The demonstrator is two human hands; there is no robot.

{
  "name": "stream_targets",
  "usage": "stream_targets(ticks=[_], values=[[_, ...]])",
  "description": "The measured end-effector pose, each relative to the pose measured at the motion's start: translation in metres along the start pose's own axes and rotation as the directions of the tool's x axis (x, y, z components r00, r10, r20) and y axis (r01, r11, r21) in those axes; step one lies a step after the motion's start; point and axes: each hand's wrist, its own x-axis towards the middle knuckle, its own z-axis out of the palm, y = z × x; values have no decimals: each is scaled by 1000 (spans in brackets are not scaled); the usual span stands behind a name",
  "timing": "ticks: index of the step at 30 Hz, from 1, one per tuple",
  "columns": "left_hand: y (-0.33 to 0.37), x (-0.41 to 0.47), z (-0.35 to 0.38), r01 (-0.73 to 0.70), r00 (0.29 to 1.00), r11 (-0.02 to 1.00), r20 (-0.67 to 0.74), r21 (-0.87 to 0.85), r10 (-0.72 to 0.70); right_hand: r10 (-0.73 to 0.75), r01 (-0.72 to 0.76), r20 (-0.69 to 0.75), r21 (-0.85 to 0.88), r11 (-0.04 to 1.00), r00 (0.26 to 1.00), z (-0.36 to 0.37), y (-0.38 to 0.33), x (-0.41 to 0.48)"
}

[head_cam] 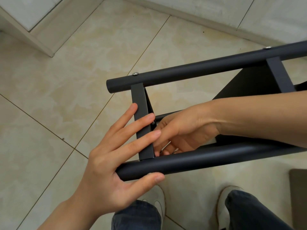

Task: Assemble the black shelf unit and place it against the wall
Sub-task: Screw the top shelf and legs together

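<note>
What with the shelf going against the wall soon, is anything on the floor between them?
Nothing visible does: only bare floor tiles lie between the shelf and the wall. The dark mat sits on the near side, beside the person's shoe.

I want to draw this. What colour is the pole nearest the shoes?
The pole is matte black, shown best in the head view.

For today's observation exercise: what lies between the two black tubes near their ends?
Head view: a flat crossbar spans them, left hand resting on it, right hand reaching in behind.
</note>
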Motion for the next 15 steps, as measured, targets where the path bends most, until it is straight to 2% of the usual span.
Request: stream_targets(ticks=[9,15], values=[[0,2,1,-6,1000,1000,-4,3,6,73,-75,-26,-70,995,997,-7,2,6],[0,1,1,-10,1000,1000,-3,11,10,28,-28,-20,-29,999,999,-7,3,9]])
